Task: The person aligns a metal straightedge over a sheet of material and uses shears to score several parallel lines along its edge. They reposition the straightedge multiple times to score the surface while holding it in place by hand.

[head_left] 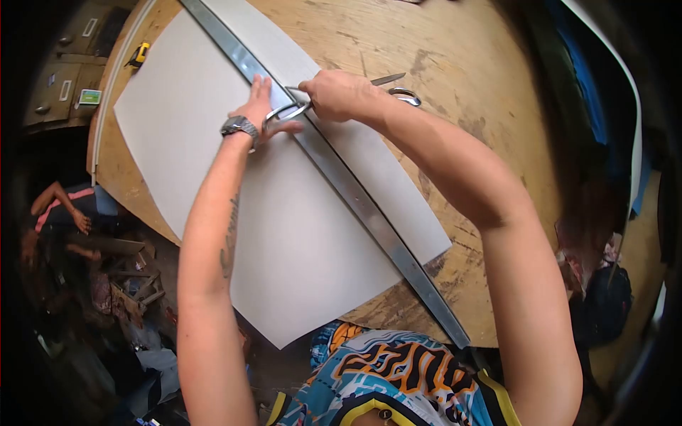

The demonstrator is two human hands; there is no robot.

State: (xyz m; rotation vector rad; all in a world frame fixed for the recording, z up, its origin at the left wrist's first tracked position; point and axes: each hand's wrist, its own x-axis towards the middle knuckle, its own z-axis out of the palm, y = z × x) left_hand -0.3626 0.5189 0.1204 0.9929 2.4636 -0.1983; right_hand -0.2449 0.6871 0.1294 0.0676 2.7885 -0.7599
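A long metal straightedge (355, 192) lies diagonally over a large pale sheet (305, 248) on the wooden table. My left hand (263, 106), with a watch at the wrist, rests on the straightedge, fingers stretched and thumb apart. Bent shiny metal loops (280, 113) rise beside its palm, between my two hands. Just right of them, my right hand (337, 94) is closed in a fist beside the straightedge's far edge. I cannot tell what sits inside that fist. Partly behind the right wrist lie a dark blade (388, 79) and a shiny metal loop (405, 96).
A yellow and black tape measure (138, 55) is at the wooden table's (469, 78) left edge. Drawers (71, 71) stand beyond it. On the lower left, another person's arm (60, 202) shows near scattered scraps. A dark bag (607, 305) is at the right.
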